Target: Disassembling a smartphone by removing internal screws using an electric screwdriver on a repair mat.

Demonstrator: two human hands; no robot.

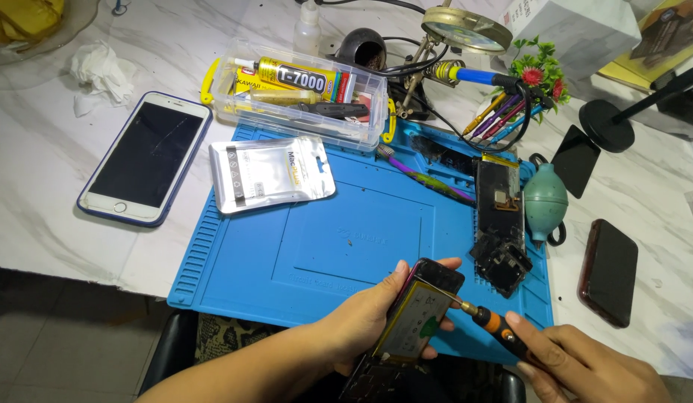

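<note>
Opened phone [419,317] at six o'clock over the blue mat [301,254], left hand [369,317] clamped around it. Right hand [585,366], grip closed on an orange screwdriver [492,325], tip touching the phone. Silver pouch [272,173] at eleven o'clock.

Left forearm came in from lower left, left hand [369,317] cupped with fingers [428,270] wrapped over and thumb up, a closed grip, right hand [585,366] at lower right, forefinger extended forward, other fingers curled in a pinching grip
</note>
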